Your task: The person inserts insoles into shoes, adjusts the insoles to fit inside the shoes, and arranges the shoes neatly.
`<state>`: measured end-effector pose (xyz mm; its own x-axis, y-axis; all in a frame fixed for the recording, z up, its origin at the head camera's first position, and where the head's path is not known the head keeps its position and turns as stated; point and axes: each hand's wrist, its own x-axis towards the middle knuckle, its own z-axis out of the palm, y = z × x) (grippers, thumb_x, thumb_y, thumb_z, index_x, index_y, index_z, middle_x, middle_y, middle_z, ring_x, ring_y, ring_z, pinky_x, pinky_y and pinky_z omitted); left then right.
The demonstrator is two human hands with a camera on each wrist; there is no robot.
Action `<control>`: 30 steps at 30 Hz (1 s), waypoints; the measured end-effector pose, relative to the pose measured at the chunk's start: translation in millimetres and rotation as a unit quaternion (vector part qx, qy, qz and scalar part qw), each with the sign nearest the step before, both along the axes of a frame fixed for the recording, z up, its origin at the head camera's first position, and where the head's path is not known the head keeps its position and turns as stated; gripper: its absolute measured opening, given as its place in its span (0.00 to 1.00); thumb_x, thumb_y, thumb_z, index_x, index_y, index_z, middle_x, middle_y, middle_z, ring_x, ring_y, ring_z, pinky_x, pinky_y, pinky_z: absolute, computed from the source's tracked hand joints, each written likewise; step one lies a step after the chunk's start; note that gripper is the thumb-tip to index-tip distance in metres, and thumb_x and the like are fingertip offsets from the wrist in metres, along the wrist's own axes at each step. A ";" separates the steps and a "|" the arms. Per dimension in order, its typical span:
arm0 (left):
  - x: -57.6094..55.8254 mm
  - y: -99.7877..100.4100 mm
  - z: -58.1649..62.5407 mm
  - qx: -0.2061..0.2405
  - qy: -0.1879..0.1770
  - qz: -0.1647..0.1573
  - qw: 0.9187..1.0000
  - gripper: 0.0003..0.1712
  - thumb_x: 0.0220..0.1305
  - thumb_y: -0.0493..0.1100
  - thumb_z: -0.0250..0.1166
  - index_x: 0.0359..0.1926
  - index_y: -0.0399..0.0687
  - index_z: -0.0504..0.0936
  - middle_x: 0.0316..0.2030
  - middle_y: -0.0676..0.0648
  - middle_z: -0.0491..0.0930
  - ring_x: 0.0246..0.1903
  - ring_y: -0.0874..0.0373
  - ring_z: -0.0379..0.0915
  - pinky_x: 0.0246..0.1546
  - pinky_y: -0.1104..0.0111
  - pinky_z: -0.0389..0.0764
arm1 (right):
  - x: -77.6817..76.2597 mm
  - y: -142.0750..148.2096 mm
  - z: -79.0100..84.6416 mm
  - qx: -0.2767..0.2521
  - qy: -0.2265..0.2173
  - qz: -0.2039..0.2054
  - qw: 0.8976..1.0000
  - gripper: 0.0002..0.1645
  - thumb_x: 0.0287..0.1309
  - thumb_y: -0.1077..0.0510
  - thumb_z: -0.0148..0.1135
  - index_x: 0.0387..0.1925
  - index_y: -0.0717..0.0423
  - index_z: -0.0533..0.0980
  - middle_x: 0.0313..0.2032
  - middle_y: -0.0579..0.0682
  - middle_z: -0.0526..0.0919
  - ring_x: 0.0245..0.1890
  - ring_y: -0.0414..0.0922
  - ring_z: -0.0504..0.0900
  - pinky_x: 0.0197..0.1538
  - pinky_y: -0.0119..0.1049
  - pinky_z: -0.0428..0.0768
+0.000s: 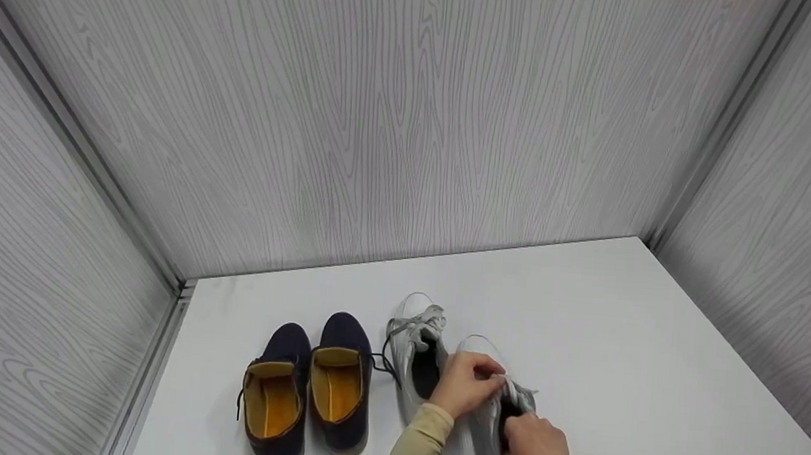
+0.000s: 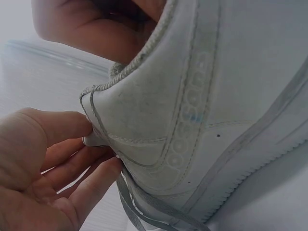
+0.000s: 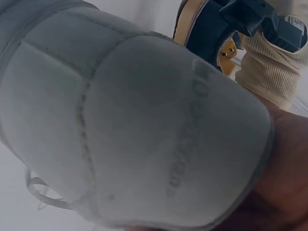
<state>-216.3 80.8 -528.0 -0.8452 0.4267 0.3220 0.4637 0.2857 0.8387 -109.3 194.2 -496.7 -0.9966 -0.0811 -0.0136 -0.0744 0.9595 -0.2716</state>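
My left hand (image 1: 464,387) pinches the upper of the right-hand white sneaker (image 1: 480,347) by its laces. In the left wrist view, the thumb and fingertips of this left hand (image 2: 48,168) close on the sneaker's front edge (image 2: 139,115), and grey laces (image 2: 126,199) hang below. At the shoe's opening, my right hand (image 1: 541,452) has curled fingers reaching in over the collar and gripping it. The sneaker's heel (image 3: 144,120) fills the right wrist view and hides most of that hand (image 3: 291,159). Its fingertips are out of sight inside the shoe.
Left of my hands stands the other white sneaker (image 1: 404,349), its laces loose on top. Two dark navy shoes (image 1: 346,330) with yellow insoles stand further left on the white table (image 1: 653,359). Grey wood-grain panels (image 1: 384,126) rise behind and at both sides.
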 end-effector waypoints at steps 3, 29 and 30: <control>-0.2 0.1 0.3 0.002 -0.001 0.000 1.000 0.04 0.50 0.35 0.68 0.30 0.41 0.86 0.26 0.51 0.84 0.26 0.68 0.76 0.32 0.71 0.78 | -0.5 -1.0 1.3 0.016 0.000 0.009 1.000 0.12 0.39 0.67 0.63 0.13 0.56 0.69 0.16 0.55 0.73 0.17 0.54 0.74 0.19 0.52 0.72; 1.1 -1.7 1.7 -0.009 -0.004 0.009 1.000 0.05 0.50 0.36 0.67 0.30 0.43 0.87 0.26 0.53 0.84 0.25 0.70 0.75 0.31 0.76 0.76 | -11.8 8.4 -10.8 0.046 -0.039 0.039 0.997 0.13 0.33 0.65 0.64 0.11 0.54 0.67 0.14 0.49 0.68 0.16 0.48 0.69 0.20 0.48 0.71; 1.0 -1.3 1.4 -0.010 -0.004 0.011 1.000 0.04 0.50 0.36 0.67 0.30 0.43 0.87 0.26 0.53 0.84 0.25 0.71 0.75 0.30 0.76 0.76 | -12.5 8.4 -10.8 0.040 -0.050 0.041 0.997 0.12 0.33 0.66 0.64 0.12 0.54 0.67 0.14 0.49 0.68 0.16 0.47 0.68 0.20 0.48 0.71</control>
<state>-215.3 79.5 -526.6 -0.8566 0.4152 0.3065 0.4508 0.3129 0.8360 -121.7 202.5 -507.6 -0.9799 -0.1578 -0.1222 -0.1308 0.9702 -0.2038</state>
